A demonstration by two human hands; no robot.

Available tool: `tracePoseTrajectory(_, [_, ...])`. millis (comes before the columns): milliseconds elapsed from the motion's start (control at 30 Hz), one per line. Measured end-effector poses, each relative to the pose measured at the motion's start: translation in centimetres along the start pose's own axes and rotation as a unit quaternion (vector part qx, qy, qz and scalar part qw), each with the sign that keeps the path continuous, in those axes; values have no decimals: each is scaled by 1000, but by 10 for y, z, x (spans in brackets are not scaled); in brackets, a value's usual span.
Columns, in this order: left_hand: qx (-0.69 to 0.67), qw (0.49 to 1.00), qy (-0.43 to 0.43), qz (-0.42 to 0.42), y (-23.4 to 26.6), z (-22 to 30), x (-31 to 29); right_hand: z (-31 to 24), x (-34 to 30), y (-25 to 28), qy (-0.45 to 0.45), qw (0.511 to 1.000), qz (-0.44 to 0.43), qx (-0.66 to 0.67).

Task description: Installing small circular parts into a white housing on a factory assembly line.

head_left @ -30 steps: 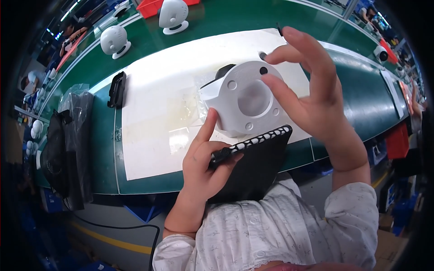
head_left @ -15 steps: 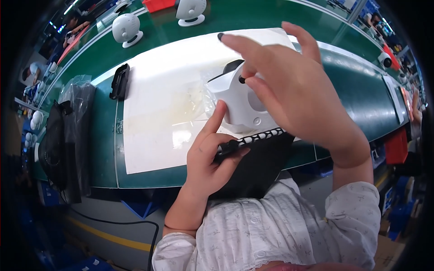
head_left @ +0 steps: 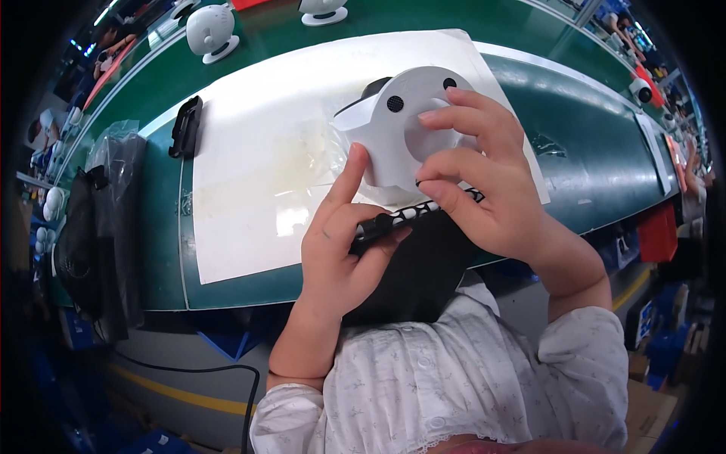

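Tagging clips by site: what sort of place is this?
Probably a factory assembly floor: a long green workbench, similar rounded white devices standing beyond the hands, and a yellow floor line.

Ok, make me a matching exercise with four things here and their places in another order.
1. black rectangular plastic tray
2. thin black-and-white spotted sheet
3. two round black pads
4. dark translucent plastic bag

A. on the white rounded plastic device
B. toward the left end of the green table
C. held in the left hand
D. at the left edge of the white flat sheet

Pairs: 1-D, 2-C, 3-A, 4-B
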State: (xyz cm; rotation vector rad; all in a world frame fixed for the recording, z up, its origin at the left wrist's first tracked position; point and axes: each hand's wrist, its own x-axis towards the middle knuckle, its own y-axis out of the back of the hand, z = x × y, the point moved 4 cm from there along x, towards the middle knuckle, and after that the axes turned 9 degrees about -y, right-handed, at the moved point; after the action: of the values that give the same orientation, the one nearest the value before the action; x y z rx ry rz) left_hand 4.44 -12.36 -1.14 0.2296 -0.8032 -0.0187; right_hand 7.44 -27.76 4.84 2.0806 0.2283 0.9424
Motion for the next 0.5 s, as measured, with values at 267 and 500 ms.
tracePoseTrajectory(267, [13, 1000, -3, 5, -2, 2, -1, -14, -27, 4, 48, 968, 43, -244])
tracePoseTrajectory(500, [48, 999, 17, -6, -3, 14, 1, -25, -22, 11, 53, 956, -88, -274])
